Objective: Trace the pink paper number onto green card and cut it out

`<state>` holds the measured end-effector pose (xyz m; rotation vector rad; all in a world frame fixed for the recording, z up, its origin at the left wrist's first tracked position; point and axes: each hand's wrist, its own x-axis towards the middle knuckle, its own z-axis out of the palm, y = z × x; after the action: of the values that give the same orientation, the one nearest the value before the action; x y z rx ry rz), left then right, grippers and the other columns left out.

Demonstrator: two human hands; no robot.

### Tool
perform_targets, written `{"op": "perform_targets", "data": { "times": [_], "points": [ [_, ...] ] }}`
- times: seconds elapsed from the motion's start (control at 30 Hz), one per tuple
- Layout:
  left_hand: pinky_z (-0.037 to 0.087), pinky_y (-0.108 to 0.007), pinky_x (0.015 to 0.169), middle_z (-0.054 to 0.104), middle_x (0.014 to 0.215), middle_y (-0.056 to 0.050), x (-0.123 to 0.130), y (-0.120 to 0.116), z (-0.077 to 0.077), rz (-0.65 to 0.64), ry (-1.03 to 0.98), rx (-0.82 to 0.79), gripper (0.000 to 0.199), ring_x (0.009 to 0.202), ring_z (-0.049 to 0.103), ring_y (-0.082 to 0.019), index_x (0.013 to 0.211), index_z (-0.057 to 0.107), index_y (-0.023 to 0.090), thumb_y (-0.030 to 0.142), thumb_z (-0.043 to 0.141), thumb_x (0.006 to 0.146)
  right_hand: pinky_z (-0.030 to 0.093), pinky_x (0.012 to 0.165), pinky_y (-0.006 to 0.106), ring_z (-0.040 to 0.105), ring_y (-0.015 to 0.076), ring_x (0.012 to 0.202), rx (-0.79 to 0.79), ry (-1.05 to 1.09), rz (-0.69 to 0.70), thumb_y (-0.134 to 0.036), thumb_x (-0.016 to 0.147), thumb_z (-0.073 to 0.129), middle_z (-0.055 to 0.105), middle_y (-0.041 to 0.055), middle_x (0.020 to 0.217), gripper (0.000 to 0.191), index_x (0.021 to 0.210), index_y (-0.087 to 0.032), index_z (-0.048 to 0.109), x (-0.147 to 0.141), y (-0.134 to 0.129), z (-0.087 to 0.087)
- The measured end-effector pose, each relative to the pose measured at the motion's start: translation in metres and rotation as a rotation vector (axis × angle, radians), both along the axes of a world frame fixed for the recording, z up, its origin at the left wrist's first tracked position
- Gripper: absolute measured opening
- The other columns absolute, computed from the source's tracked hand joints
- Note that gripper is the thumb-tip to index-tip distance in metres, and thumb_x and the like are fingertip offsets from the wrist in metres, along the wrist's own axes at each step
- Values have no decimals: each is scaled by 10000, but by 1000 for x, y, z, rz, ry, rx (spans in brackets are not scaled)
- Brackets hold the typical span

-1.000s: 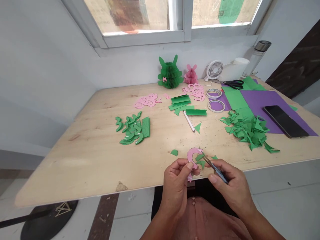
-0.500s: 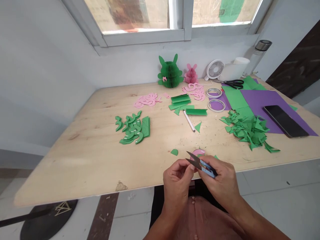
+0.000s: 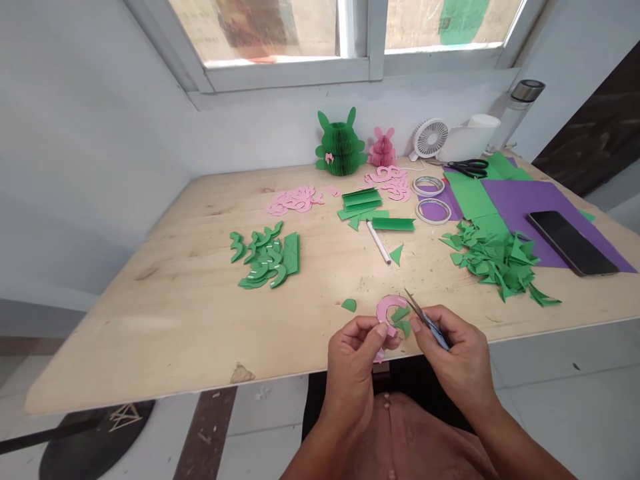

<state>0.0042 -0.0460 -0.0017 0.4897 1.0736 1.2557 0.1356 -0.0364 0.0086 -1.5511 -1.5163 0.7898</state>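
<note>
My left hand [image 3: 357, 353] pinches a curved pink paper piece [image 3: 384, 308] between thumb and fingers, just above the table's front edge. The piece bends like a C, and a further bit of pink shows below the fingers. My right hand [image 3: 457, 353] is closed around small thread snips [image 3: 429, 325] with dark blades and a blue body. Their blades point up and left, beside the right end of the pink arc. Small green paper scraps [image 3: 401, 315] lie on the table behind and between the hands. A rounded green scrap [image 3: 349, 305] rests left of the pink piece.
Green cut pieces [image 3: 267, 257] lie to the left and a heap of green offcuts [image 3: 495, 257] to the right. Behind are a white pen [image 3: 379, 243], pink cutouts [image 3: 295, 200], tape rolls [image 3: 433, 211] and a green paper figure [image 3: 341, 148]. A phone [image 3: 573, 243] lies on purple paper.
The snips have swung right, away from my left fingers, and their blades look closer together. The pink arc, mostly hidden before, now shows above my left thumb.
</note>
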Motion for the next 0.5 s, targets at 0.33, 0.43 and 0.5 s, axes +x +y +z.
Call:
{"op": "perform_targets", "data": {
  "times": [0.33, 0.43, 0.5],
  "points": [
    [432, -225, 660, 649, 661, -9, -1, 4, 4, -10, -170, -4, 97, 628, 566, -106, 686, 633, 143, 195, 689, 747, 370, 558, 231, 456, 140, 605, -149, 130, 177, -456, 873, 469, 511, -8, 628, 355, 696, -176, 597, 20, -17, -14],
    [446, -238, 671, 643, 664, -13, -1, 2, 8, -41, -265, -18, 99, 625, 565, -107, 678, 630, 139, 181, 684, 750, 357, 534, 224, 411, 124, 559, -217, 213, 223, -489, 885, 447, 444, -24, 568, 411, 662, -172, 584, 17, -16, -14],
    [456, -250, 692, 638, 664, -15, -1, 1, 9, -63, -320, -21, 96, 626, 566, -108, 679, 634, 137, 172, 673, 759, 364, 528, 223, 402, 121, 540, -242, 261, 234, -501, 881, 453, 439, -27, 547, 427, 648, -172, 591, 16, -16, -16]
  ]
}}
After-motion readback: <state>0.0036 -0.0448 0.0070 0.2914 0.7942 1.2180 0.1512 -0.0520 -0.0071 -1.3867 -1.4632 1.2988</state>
